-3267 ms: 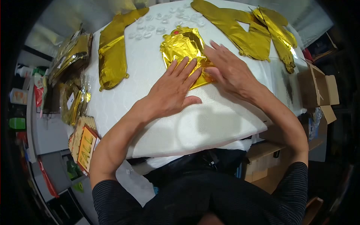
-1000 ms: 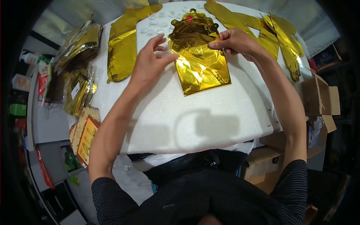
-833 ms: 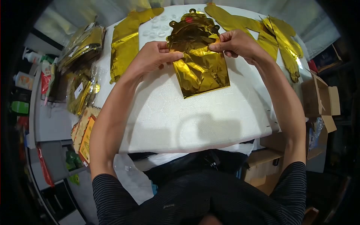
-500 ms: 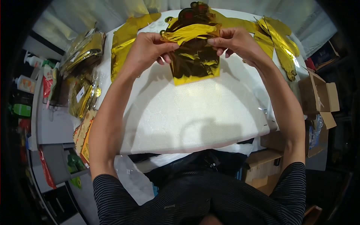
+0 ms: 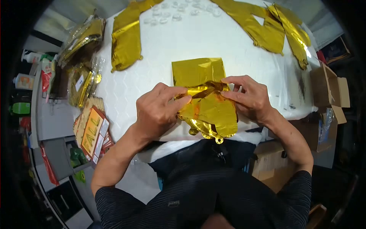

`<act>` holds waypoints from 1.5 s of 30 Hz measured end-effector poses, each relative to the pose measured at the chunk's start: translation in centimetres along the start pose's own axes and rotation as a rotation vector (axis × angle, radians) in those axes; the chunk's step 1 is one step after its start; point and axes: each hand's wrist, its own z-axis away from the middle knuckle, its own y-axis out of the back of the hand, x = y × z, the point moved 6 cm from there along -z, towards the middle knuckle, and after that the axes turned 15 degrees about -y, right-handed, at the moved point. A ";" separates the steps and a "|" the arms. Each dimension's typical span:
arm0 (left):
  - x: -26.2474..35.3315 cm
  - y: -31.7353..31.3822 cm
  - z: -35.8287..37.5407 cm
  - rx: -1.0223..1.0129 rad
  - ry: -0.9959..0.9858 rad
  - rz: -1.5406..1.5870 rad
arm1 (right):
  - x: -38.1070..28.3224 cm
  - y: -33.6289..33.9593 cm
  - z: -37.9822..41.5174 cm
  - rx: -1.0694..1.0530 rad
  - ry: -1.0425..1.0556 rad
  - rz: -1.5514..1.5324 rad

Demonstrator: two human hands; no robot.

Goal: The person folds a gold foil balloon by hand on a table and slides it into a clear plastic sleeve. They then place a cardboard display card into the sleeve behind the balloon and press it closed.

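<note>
A gold foil balloon (image 5: 198, 72), flat and folded, lies over the near part of the white table, its tabbed end hanging toward my body. My left hand (image 5: 158, 108) pinches its left side at the middle crease between thumb and fingers. On the right side, my right hand (image 5: 249, 97) grips the same crease with thumb and forefinger. The foil between both hands is bunched and wrinkled. Another flat gold foil balloon (image 5: 127, 42) rests at the back left, and one more gold foil balloon (image 5: 267, 36) lies at the back right.
Small clear round pieces (image 5: 177, 17) are scattered at the table's back. Plastic-wrapped gold packs (image 5: 82, 42) sit on the left, above a stack of cards reading FALL (image 5: 93, 131). An opened cardboard box (image 5: 324, 86) stands off the right edge.
Both hands have brought the foil balloon down from the back of the table toward my body. Its plain rectangular end now points away from me, and the tabbed end points toward me.
</note>
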 end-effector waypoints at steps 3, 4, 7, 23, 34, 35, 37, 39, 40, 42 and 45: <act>1.3 -0.7 1.0 0.007 -0.026 0.032 | -0.8 -0.6 1.7 -0.089 0.032 0.109; 1.3 -1.1 1.5 -0.013 -0.021 0.049 | -1.1 -0.6 2.2 -0.044 0.087 0.181; 1.3 -1.6 2.1 -0.036 -0.013 0.074 | -2.0 -0.1 2.7 0.041 0.180 0.259; 0.3 -2.1 2.3 -0.094 0.190 0.291 | -0.4 -0.6 2.1 -0.213 -0.190 -0.110; -1.0 -2.7 2.4 -0.046 0.565 0.345 | 0.7 -1.5 1.8 -0.268 -0.730 -0.048; -1.1 -2.8 2.5 -0.051 0.599 0.360 | 0.6 -1.5 1.7 -0.269 -0.730 -0.048; -1.2 -3.0 2.7 -0.043 0.589 0.356 | 0.9 -1.5 1.7 -0.260 -0.764 -0.084; -1.3 -3.0 2.7 -0.035 0.578 0.354 | 1.4 -1.7 1.7 -0.250 -0.780 -0.140; -1.3 -3.0 2.6 -0.038 0.590 0.357 | 1.7 -1.7 1.7 -0.239 -0.796 -0.198; -1.3 -3.0 2.4 -0.043 0.594 0.362 | 1.7 -1.5 1.3 -0.266 -0.836 -0.180; -1.5 -3.0 2.4 -0.052 0.638 0.391 | 1.8 -1.4 0.6 -0.326 -0.901 -0.164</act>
